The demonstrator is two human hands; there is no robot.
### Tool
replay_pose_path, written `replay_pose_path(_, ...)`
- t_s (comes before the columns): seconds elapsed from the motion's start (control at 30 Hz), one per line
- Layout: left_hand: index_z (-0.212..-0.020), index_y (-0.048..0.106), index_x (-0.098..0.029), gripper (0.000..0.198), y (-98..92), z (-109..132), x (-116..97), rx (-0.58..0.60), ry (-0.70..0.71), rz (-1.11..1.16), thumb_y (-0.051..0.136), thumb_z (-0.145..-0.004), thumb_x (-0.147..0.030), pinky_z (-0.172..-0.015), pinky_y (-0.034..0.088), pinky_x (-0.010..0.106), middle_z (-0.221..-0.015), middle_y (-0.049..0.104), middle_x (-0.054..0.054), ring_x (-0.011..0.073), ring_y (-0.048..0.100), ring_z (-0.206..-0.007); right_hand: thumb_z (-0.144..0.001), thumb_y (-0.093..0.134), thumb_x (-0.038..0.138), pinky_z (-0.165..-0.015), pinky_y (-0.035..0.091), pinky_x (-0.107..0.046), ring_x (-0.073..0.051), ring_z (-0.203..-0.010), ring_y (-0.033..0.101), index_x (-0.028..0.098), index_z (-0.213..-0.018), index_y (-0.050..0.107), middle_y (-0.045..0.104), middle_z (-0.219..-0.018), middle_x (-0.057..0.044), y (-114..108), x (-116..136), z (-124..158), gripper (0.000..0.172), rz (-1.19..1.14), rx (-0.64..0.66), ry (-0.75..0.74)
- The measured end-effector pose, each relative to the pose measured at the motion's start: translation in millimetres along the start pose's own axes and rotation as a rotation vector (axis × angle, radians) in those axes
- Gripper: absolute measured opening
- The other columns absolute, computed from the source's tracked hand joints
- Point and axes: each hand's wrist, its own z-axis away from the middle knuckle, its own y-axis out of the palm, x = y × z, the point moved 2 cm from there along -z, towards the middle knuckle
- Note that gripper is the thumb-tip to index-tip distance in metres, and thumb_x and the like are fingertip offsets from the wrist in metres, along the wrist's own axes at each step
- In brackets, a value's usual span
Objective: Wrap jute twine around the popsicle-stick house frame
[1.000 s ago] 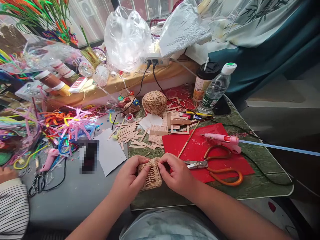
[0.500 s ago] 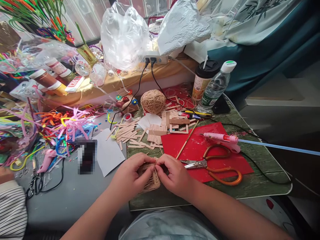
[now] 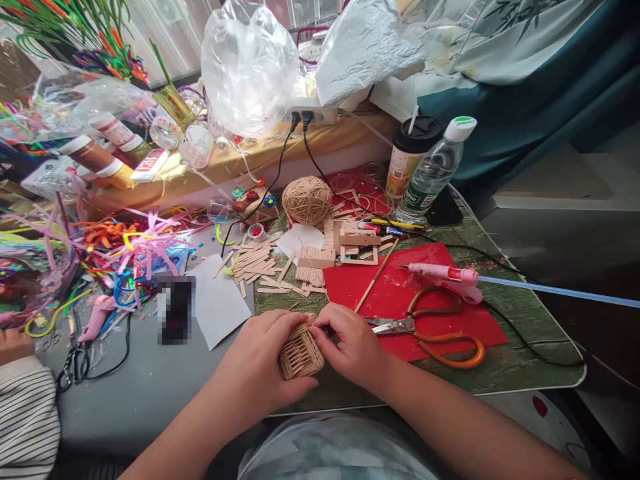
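Observation:
A small twine-wrapped box (image 3: pixel 301 359) sits tilted in my left hand (image 3: pixel 260 363), with slim wooden slats showing on its open side. My left fingers curl over its far edge and the thumb lies along its near edge. My right hand (image 3: pixel 347 343) pinches at the upper right rim of the box; a strand of twine may be between the fingertips, but they hide it. Right of my hands, orange-handled scissors (image 3: pixel 445 327) lie half-spread on red paper (image 3: pixel 373 283), beside a pink glue gun (image 3: pixel 443 273) with a long glue stick.
Behind the hands are loose craft sticks (image 3: pixel 255 263), a twine ball (image 3: pixel 307 200), a drink cup (image 3: pixel 413 157) and a water bottle (image 3: pixel 433 173). Black cords cross the table. A co-worker's striped sleeve (image 3: pixel 27 413) is at left, near pipe cleaners (image 3: pixel 150 243) and another glue gun (image 3: pixel 97 319).
My left thumb has moved from the rim down to the near edge of the box, which is now turned so its slatted side shows more. My right hand keeps pinching at the rim.

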Motion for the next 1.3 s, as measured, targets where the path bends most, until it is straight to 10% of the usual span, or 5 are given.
replay_pose_path(0.2,-0.163,0.029,-0.033,0.106,10.9,8.0,8.1,-0.061,-0.003,0.053,0.08,-0.071,-0.02,-0.109,0.057,0.047,-0.146,0.066,0.008,0.0319,0.067,-0.13,-0.106,0.06,0.024,-0.075,0.052,-0.034,-0.02,-0.082,0.064,0.024,-0.098,0.064,0.068,-0.088,-0.004,-2.9,1.6,-1.4,0.009,-0.058,0.012,0.006)
replay_pose_path(0.77,-0.149,0.044,-0.034,0.074,71.6,6.7,63.0,-0.389,0.275,0.537,0.071,-0.086,-0.063,-0.109,0.054,0.053,-0.132,0.058,0.013,0.0323,0.061,-0.127,-0.102,0.062,0.014,-0.076,0.054,-0.037,-0.021,-0.082,0.065,0.026,-0.099,0.063,0.072,-0.089,-0.004,-26.9,8.4,-5.9,0.012,-0.004,-0.111,-0.105)
replay_pose_path(0.97,-0.154,0.047,-0.027,0.076,27.7,14.3,50.4,-0.1,0.23,0.441,0.073,-0.087,-0.053,-0.113,0.05,0.051,-0.141,0.056,0.016,0.0347,0.057,-0.131,-0.101,0.063,0.014,-0.075,0.052,-0.037,-0.02,-0.08,0.064,0.025,-0.098,0.063,0.072,-0.087,-0.004,-17.9,13.0,-6.2,0.011,0.036,-0.088,-0.109)
replay_pose_path(1.07,-0.139,0.059,-0.028,0.041,6.0,5.7,29.8,-0.076,0.075,0.369,0.063,-0.099,-0.036,-0.103,0.055,0.043,-0.129,0.063,0.012,0.028,0.063,-0.12,-0.1,0.063,0.013,-0.075,0.053,-0.037,-0.021,-0.08,0.064,0.025,-0.099,0.063,0.073,-0.089,-0.004,-14.6,15.8,-5.9,0.012,0.057,-0.071,-0.127)
replay_pose_path(1.3,-0.123,0.067,-0.026,0.025,18.5,-17.5,13.2,-0.144,0.076,0.429,0.063,-0.098,-0.024,-0.104,0.056,0.04,-0.123,0.073,0.008,0.0247,0.069,-0.116,-0.099,0.063,0.011,-0.078,0.058,-0.039,-0.022,-0.087,0.067,0.025,-0.105,0.065,0.073,-0.094,-0.006,-17.0,14.0,-3.5,0.015,0.069,-0.077,-0.151)
